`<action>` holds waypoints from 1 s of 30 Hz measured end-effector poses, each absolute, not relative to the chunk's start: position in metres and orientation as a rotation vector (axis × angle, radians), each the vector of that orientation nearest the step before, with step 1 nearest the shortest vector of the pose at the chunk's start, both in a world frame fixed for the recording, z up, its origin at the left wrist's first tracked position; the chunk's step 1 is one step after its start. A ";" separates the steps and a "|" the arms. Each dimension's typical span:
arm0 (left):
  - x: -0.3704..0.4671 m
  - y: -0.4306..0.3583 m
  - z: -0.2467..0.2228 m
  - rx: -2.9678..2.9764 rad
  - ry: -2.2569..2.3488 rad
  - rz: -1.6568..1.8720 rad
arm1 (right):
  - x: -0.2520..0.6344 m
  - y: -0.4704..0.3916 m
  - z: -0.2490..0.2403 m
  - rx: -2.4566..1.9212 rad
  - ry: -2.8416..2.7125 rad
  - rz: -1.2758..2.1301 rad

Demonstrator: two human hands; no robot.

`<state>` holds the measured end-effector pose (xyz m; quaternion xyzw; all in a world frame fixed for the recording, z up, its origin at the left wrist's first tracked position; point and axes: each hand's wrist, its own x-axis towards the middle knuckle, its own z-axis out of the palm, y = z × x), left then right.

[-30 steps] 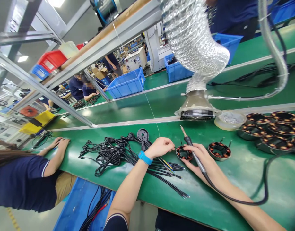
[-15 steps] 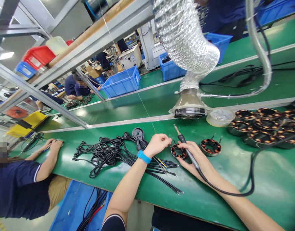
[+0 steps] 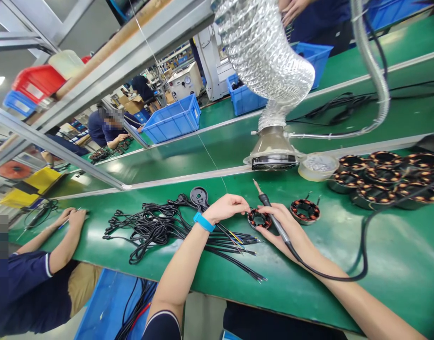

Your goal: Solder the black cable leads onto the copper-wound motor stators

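My right hand (image 3: 291, 231) grips a soldering iron (image 3: 278, 224), its tip pointing up and away from me. The thumb and fingers of that hand also steady a small motor stator (image 3: 259, 218) with copper windings on the green bench. My left hand (image 3: 228, 208), with a blue wristband, is closed in a pinch at the stator's left edge; what lies between the fingertips is hidden. A thin strand (image 3: 211, 158) runs down from above to behind this hand. A second stator (image 3: 305, 211) with upright leads sits right of my right hand.
Black cables (image 3: 156, 226) with stripped ends lie left of my hands, beside a round black housing (image 3: 199, 196). Several stators (image 3: 376, 193) stand at right near a round tub (image 3: 318, 166). A fume hood (image 3: 275, 148) hangs beyond. A co-worker's hands (image 3: 75, 219) rest at left.
My left hand's pinched fingers have come down to the stator's edge. The soldering iron stays in my right hand. The whole view has shifted slightly.
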<state>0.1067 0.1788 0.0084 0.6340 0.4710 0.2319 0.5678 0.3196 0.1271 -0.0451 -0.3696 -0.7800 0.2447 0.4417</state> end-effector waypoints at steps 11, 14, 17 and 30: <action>0.087 0.141 0.048 2.146 1.327 0.572 | 0.320 0.129 -0.051 -0.915 -1.919 0.613; 0.075 0.120 0.066 2.453 1.170 0.220 | 0.321 0.127 -0.049 -0.929 -1.909 0.607; 0.074 0.103 0.061 2.671 1.119 -0.133 | 0.322 0.126 -0.048 -0.927 -1.912 0.591; 0.077 0.155 0.047 2.065 1.276 0.859 | 0.306 0.136 -0.044 -0.933 -1.877 0.573</action>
